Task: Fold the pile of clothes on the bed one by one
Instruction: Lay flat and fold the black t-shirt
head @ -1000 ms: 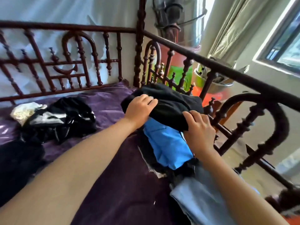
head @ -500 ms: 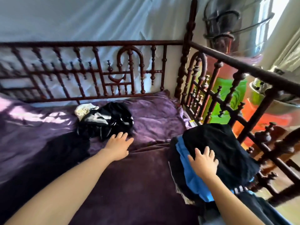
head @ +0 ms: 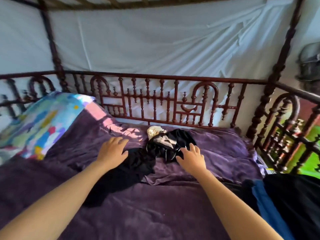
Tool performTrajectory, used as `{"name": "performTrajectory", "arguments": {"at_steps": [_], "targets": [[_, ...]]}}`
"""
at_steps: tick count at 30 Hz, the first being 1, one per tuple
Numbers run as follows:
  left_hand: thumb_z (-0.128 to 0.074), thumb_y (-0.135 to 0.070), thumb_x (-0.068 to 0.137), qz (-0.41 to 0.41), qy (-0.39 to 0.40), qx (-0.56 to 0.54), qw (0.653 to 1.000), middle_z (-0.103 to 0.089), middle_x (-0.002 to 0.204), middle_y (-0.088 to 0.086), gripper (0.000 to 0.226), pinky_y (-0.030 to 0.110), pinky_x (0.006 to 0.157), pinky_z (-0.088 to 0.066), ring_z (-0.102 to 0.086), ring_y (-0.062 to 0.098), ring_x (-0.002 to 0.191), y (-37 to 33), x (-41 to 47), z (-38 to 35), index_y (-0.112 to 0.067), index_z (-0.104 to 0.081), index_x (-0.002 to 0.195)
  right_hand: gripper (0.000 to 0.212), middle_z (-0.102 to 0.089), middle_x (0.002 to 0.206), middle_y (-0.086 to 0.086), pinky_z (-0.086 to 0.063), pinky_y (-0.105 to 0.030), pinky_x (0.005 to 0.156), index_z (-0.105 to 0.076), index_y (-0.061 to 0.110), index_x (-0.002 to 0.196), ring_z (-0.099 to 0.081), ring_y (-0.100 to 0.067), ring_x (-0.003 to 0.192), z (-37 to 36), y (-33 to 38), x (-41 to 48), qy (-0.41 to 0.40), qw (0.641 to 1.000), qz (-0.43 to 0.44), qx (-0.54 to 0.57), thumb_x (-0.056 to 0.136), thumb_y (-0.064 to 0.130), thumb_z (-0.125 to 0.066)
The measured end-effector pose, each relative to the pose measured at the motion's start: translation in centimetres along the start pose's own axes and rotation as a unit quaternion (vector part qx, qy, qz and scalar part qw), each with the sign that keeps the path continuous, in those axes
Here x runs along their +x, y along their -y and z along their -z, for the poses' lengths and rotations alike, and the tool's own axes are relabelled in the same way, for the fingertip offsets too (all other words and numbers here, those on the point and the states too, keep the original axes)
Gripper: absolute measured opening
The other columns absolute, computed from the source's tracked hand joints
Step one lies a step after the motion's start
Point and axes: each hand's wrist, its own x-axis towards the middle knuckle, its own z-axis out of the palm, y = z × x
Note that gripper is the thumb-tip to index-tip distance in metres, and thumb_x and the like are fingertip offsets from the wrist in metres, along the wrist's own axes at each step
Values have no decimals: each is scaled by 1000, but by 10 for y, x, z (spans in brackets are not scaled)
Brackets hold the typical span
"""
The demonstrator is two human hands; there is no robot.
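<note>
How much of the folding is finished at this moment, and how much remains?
Done: a stack, black over blue, looks folded at the right of the bed. In hand: nothing gripped; the right hand touches the loose pile, the left hand lies beside it. Left: that dark pile and a cream piece.

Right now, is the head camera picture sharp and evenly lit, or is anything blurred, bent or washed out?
Head view: sunlight washes out the purple velvet blanket beside the multicoloured patterned pillow. Head view: the carved dark-red wooden bed rail bows from wide-angle distortion. Head view: frame edges smear; the crumpled black-and-white garment looks fairly sharp.
</note>
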Motion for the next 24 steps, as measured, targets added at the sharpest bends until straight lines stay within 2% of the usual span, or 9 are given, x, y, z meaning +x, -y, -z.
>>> {"name": "performTrajectory", "arguments": {"at_steps": [5, 11, 15, 19, 24], "targets": [[-43, -37, 94, 33, 16, -19, 999, -38, 145, 1, 52, 33, 102, -32, -33, 22, 133, 75, -20, -24, -21, -34, 142, 49, -13, 155, -10, -25, -47, 108, -35, 19, 140, -10, -31, 142, -29, 71, 5, 13, 999, 35, -11, 96, 41, -42], [-43, -39, 94, 31, 72, -35, 996, -40, 141, 0, 52, 32, 100, -34, -35, 20, 131, 174, -31, -72, -22, -34, 142, 52, -29, 145, -8, -31, -43, 104, -33, 20, 140, -24, -29, 135, -91, 153, 17, 52, 998, -1, -16, 94, 41, -45], [-43, -39, 93, 23, 102, -42, 994, -43, 138, -1, 50, 32, 98, -37, -38, 20, 128, 241, -28, -108, -22, -36, 139, 52, -29, 144, -6, -32, -42, 104, -31, 20, 141, -23, -27, 136, -142, 215, 29, 98, 995, -1, -30, 94, 40, -44], [-42, -38, 94, 33, 159, -63, 985, -43, 138, 0, 50, 34, 96, -39, -39, 22, 127, 288, -25, -149, -22, -34, 140, 56, -23, 150, -3, -28, -42, 107, -25, 23, 145, -18, -26, 139, -191, 258, 32, 158, 987, -13, -12, 95, 38, -44], [-42, -36, 95, 45, 271, -100, 956, -41, 138, 3, 48, 36, 99, -38, -37, 23, 127, 311, -32, -203, -21, -34, 140, 49, -33, 143, -5, -34, -37, 103, -32, 20, 140, -28, -27, 133, -236, 262, 24, 223, 971, -84, -22, 95, 38, -42]]}}
